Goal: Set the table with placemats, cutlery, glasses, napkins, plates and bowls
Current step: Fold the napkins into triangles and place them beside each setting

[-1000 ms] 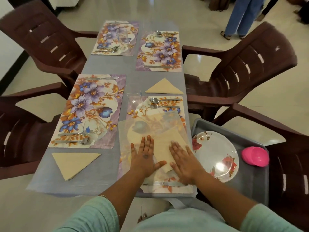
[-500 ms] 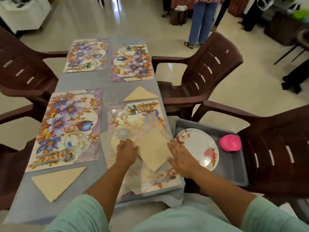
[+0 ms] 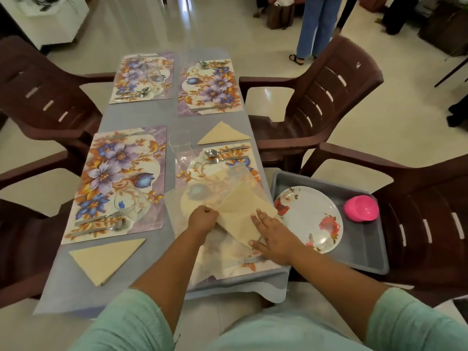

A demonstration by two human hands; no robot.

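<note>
Fingers first: the left hand (image 3: 202, 219) is curled up, pinching the near-left edge of the napkin (image 3: 243, 214), while the right hand (image 3: 273, 239) lies flat with fingers straight and slightly spread, pressing the cloth down on its right side. My guess is the flat hand is just an anchor so the thing doesn't slide while the pinched edge gets pulled over for a fold.

The napkin itself is thin, beige and kind of see-through where it's only 1 layer thick, so the flower print shows through. It sits on the near-right placemat (image 3: 228, 269), covering most of it.

Further out, 2 napkins are already folded into triangles, 1 near left (image 3: 106, 257) and 1 just beyond that placemat (image 3: 222, 134), so probably this one is meant to match. Fork and spoon (image 3: 222, 155) lie at the placemat's far edge. The plate (image 3: 309, 219) and pink bowl (image 3: 361, 209) wait in the gray tray (image 3: 364, 257) on the right, not yet on the table.
</note>
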